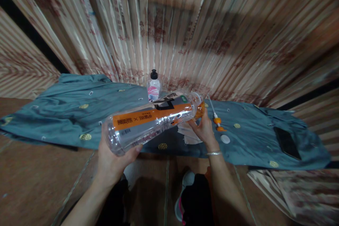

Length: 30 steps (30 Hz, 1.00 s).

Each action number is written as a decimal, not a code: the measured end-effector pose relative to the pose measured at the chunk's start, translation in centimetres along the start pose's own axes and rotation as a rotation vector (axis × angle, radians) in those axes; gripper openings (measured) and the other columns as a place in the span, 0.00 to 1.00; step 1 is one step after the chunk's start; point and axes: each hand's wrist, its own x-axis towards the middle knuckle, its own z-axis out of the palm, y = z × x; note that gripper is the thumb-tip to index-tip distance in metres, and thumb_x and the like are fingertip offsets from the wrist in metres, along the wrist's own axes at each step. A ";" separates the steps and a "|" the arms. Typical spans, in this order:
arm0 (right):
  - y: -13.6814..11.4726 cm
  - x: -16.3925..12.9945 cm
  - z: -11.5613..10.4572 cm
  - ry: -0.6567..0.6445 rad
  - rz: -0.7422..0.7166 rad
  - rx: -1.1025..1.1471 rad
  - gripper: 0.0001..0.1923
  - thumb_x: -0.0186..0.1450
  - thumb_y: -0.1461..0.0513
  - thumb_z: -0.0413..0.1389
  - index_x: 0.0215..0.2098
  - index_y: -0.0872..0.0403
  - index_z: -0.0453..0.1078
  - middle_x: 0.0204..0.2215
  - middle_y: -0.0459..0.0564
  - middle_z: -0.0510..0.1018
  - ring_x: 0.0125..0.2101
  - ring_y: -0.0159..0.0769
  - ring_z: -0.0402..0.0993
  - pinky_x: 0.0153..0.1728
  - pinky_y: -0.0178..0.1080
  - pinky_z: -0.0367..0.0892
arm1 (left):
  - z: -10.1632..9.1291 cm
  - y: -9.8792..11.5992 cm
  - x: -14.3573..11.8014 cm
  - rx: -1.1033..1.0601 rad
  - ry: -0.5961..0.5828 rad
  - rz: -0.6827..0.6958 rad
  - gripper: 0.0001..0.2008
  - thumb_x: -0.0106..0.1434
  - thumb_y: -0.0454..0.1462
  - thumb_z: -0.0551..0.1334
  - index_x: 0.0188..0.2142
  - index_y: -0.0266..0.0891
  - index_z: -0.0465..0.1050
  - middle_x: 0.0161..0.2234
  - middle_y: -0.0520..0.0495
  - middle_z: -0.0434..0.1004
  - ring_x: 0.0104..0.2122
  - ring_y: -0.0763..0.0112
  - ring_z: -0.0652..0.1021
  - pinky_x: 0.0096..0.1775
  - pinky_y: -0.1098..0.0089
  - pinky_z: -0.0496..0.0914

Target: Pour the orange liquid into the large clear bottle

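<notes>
Head view puts a wall of leaning wooden boards (185, 24) across the whole top half, from 9 through 12 to 3 o'clock; it is smeared by motion, and the red printing on it cannot be read. Below it a teal cloth (66, 113) with small yellow emblems spreads over the brown floor (31, 183); its left end is bunched, and its far right end sinks into shadow at 3 o'clock.

At the centre you hold a clear plastic bottle (150, 120) on its side, tilted so its base comes toward you at 7 o'clock and its neck points away at 2 o'clock. It has an orange band with dark characters and a grey and black label above that; it looks empty, though glare makes this hard to judge. Your left hand (113, 159) cups the base from beneath, fingers curled up around it and pressed to the plastic. Your right hand (203, 129) wraps the neck end, fingers closed there; whatever orange part sits at the mouth is mostly hidden behind them.

A dark phone (287, 143) lies on the cloth at 3 o'clock. A small bottle with a black cap (154, 86) stands just behind the big one at 12 o'clock. An orange pump head (218, 122) with its white tube lies just right of your right hand, beside a white disc (225, 139).
</notes>
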 end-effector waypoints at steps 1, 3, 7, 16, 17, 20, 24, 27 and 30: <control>0.1 0.0 0.0 0.003 -0.006 -0.003 0.46 0.68 0.50 0.69 0.78 0.53 0.62 0.65 0.67 0.85 0.61 0.63 0.87 0.61 0.61 0.83 | 0.1 0.1 0.0 -0.021 0.018 -0.023 0.35 0.43 0.48 0.86 0.47 0.46 0.76 0.52 0.41 0.90 0.54 0.39 0.90 0.55 0.47 0.87; 0.2 0.0 0.1 0.011 -0.020 -0.021 0.46 0.68 0.50 0.69 0.79 0.53 0.62 0.66 0.67 0.85 0.61 0.62 0.87 0.61 0.61 0.84 | 0.1 0.2 0.1 -0.047 0.064 -0.041 0.38 0.39 0.47 0.87 0.49 0.45 0.78 0.50 0.42 0.91 0.51 0.41 0.90 0.53 0.49 0.87; 0.4 -0.1 0.3 0.023 -0.022 -0.061 0.46 0.68 0.50 0.69 0.79 0.53 0.61 0.61 0.65 0.88 0.56 0.61 0.90 0.57 0.61 0.86 | 0.1 -0.3 0.0 -0.051 0.055 -0.005 0.32 0.42 0.49 0.86 0.43 0.45 0.78 0.50 0.41 0.91 0.52 0.41 0.90 0.53 0.49 0.87; 0.1 -0.1 0.2 0.017 0.005 -0.028 0.46 0.67 0.50 0.69 0.77 0.54 0.62 0.60 0.65 0.88 0.56 0.62 0.90 0.58 0.62 0.85 | -0.2 -1.0 -0.1 -0.082 0.025 -0.006 0.30 0.46 0.47 0.86 0.43 0.45 0.76 0.49 0.41 0.90 0.52 0.42 0.90 0.54 0.50 0.87; 0.1 -0.1 0.2 0.011 0.008 -0.025 0.46 0.67 0.50 0.69 0.78 0.53 0.62 0.61 0.66 0.88 0.56 0.62 0.90 0.58 0.62 0.85 | -0.2 -1.0 -0.1 -0.080 0.028 -0.006 0.30 0.46 0.46 0.86 0.43 0.44 0.77 0.49 0.41 0.90 0.52 0.42 0.90 0.54 0.50 0.87; 0.0 0.0 0.0 0.002 0.007 -0.029 0.46 0.67 0.50 0.70 0.78 0.53 0.62 0.62 0.66 0.88 0.57 0.62 0.89 0.58 0.62 0.85 | -0.3 -1.0 -0.2 -0.087 0.023 -0.012 0.30 0.46 0.45 0.86 0.45 0.44 0.78 0.50 0.41 0.90 0.53 0.41 0.90 0.56 0.49 0.86; 0.0 0.1 -0.1 -0.007 0.004 -0.042 0.47 0.66 0.50 0.70 0.78 0.55 0.63 0.62 0.68 0.87 0.58 0.63 0.89 0.59 0.62 0.85 | -0.3 -0.9 -0.3 -0.093 0.027 -0.024 0.30 0.45 0.45 0.87 0.44 0.44 0.78 0.50 0.42 0.90 0.55 0.40 0.89 0.57 0.47 0.86; -0.1 0.0 -0.1 -0.009 0.022 -0.042 0.47 0.66 0.50 0.70 0.78 0.56 0.62 0.61 0.68 0.88 0.57 0.63 0.89 0.57 0.62 0.85 | -0.3 -0.7 -0.3 -0.080 0.049 -0.030 0.33 0.44 0.46 0.87 0.46 0.44 0.78 0.50 0.42 0.90 0.54 0.40 0.90 0.56 0.48 0.86; -0.3 0.0 -0.1 -0.012 0.021 -0.045 0.46 0.67 0.50 0.69 0.78 0.54 0.62 0.62 0.67 0.87 0.57 0.62 0.89 0.58 0.61 0.85 | -0.3 -0.6 -0.3 -0.080 0.046 -0.034 0.34 0.43 0.46 0.87 0.46 0.44 0.77 0.52 0.41 0.90 0.54 0.41 0.90 0.55 0.50 0.87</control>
